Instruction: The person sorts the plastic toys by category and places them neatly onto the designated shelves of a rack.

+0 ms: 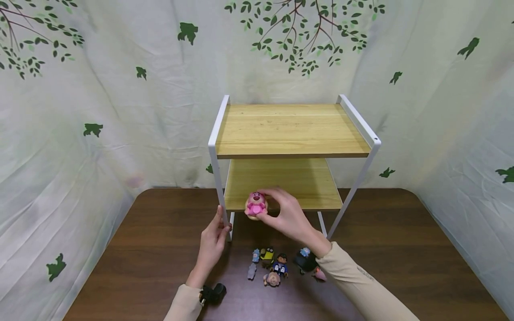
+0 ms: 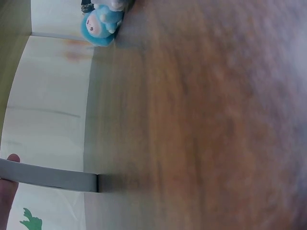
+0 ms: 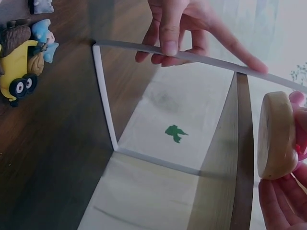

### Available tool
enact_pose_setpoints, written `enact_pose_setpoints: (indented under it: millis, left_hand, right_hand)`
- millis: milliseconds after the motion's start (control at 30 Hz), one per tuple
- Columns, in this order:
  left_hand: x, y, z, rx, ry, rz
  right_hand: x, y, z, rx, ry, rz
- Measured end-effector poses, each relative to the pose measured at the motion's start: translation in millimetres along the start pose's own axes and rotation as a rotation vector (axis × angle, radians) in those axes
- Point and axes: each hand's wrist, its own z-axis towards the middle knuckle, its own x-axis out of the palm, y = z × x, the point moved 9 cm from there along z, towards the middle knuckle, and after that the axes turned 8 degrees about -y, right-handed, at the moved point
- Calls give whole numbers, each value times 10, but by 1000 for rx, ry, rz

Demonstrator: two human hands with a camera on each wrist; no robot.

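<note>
The right hand (image 1: pixel 288 216) pinches a pink toy (image 1: pixel 256 205) — near the lower shelf (image 1: pixel 281 178). The left hand (image 1: pixel 211 244) grips the near-left leg (image 1: pixel 217 178).

Slot betw. upper board (image 1: pixel 293 131) & lower board (image 1: pixel 281 178) open at front, R hand (image 1: pixel 287 216) w/ pink figure (image 1: pixel 256 205) right at its lip; L post (image 1: pixel 218 178), gripped by L hand (image 1: pixel 212 245), bars the near side, R post (image 1: pixel 354 191) farther off, toys (image 1: pixel 279 266) crowding tabletop (image 1: pixel 160 249) below!

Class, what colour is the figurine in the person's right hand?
The figurine is mostly pink, clearest in the head view.
</note>
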Motion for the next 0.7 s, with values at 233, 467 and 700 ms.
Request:
enact_pose_setpoints:
  millis: [233, 467, 700]
  left_hand:
    - [-2, -26, 6, 25, -27, -27]
    - [-1, -26, 5, 17, -26, -18]
    - [2, -8, 1, 22, -10, 1]
  right_hand:
    - [55, -20, 68, 6, 17, 62]
    - [106, -47, 129, 17, 22, 110]
    - [167, -67, 201, 33, 37, 101]
